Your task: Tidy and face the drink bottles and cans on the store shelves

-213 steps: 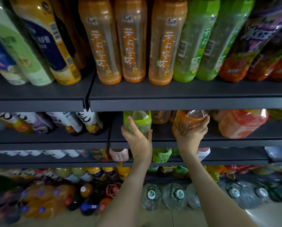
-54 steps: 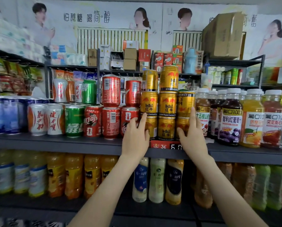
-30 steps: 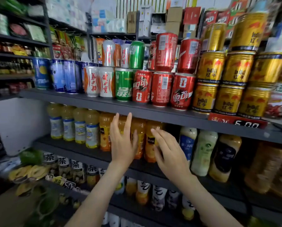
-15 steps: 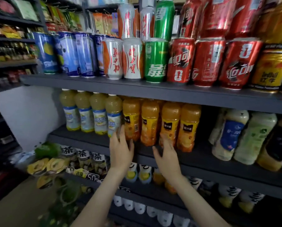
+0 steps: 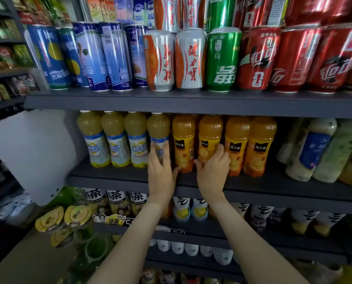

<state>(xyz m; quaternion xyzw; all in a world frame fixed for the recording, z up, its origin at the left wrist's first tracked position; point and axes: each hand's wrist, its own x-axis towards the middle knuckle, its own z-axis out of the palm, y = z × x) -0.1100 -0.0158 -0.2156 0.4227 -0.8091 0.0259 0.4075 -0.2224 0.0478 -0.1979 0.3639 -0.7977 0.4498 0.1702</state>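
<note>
On the middle shelf (image 5: 273,187) the left hand (image 5: 160,175) lays straight fingers up the front of the fourth pale bottle (image 5: 158,128), with its thumb near the neighbouring bottle's base. Through the blur this looks like a touch rather than a grip. The right hand (image 5: 212,173) wraps the second orange bottle (image 5: 210,130), thumb left and fingers right

The red cans (image 5: 257,58) and silver cans (image 5: 189,58) up top are glossy metal, bright with glare. The shelf (image 5: 191,103) front is smooth, matt dark grey. The orange juice bottle (image 5: 209,132) my right hand (image 5: 212,173) grips is clear plastic, dimpled at the shoulder, with a shiny film label. The pale juice bottle (image 5: 158,128) under my left hand (image 5: 160,173) is smooth plastic.
</note>
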